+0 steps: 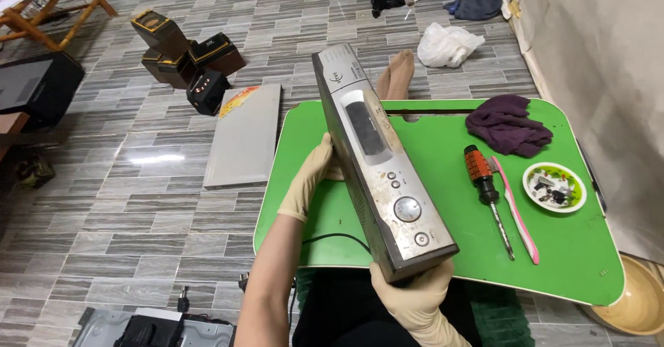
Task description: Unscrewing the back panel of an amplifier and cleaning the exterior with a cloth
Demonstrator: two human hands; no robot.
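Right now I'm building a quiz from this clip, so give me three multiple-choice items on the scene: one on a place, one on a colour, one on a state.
1. Where does the screwdriver lie?
A. on the floor
B. on the green table, beside the pink toothbrush
C. inside the dish

2. What colour is the cloth?
A. purple
B. yellow
C. white

3. How is the silver player held?
A. flat on the table, untouched
B. by one hand only
C. tilted on edge, left hand at its side, right hand under its near end

Answers:
1 B: it lies parallel to the toothbrush on the tabletop.
2 A: it is dark purple, behind the small dish.
3 C: both gloved hands grip it, front panel facing up.
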